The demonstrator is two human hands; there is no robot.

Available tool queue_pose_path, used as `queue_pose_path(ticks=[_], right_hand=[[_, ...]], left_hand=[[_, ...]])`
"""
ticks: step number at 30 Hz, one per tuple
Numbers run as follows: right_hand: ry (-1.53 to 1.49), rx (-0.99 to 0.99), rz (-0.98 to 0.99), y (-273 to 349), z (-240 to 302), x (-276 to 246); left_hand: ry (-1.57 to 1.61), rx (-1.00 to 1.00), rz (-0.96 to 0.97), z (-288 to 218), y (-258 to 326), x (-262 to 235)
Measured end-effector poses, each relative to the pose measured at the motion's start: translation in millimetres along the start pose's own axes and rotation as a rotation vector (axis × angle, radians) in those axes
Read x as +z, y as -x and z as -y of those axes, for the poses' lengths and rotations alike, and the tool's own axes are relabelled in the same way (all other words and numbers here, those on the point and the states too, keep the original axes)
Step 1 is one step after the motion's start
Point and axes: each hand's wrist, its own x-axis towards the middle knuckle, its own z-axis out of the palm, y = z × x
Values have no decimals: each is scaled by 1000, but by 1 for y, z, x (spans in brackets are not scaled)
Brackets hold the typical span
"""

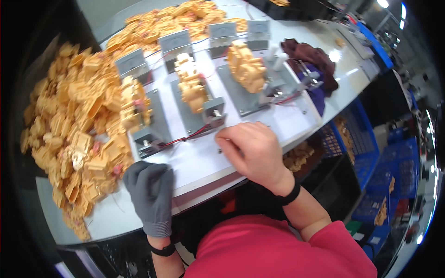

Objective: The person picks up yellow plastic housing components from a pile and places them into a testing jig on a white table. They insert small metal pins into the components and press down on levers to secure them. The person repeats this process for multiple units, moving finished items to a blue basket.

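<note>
My left hand, in a grey knit glove, is at the front edge of a white board, near the leftmost fixture. Its fingers curl inward, and anything in them is hidden. Bare and with bent fingers, my right hand is over the board in front of the middle fixture. I cannot make out anything between its fingertips. Three grey fixtures stand in a row, bearing a left yellow plastic assembly, a middle yellow plastic assembly and a right yellow plastic assembly. Red and black wires run by the fixtures' front ends.
A large heap of yellow plastic parts covers the table's left side and continues along the back. Several grey panel meters stand behind the fixtures. Dark cloth lies to the right. Blue crates stand lower right.
</note>
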Motion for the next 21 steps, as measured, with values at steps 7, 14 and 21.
queue_pose_path(ticks=[7, 14, 21], right_hand=[[-365, -23, -94, 8, 35, 2], [-669, -43, -111, -16, 78, 41], [-726, 18, -70, -18, 75, 63]], left_hand=[[67, 2, 17, 11, 2, 1], [92, 41, -4, 20, 3, 2], [80, -25, 47, 29, 5, 2]])
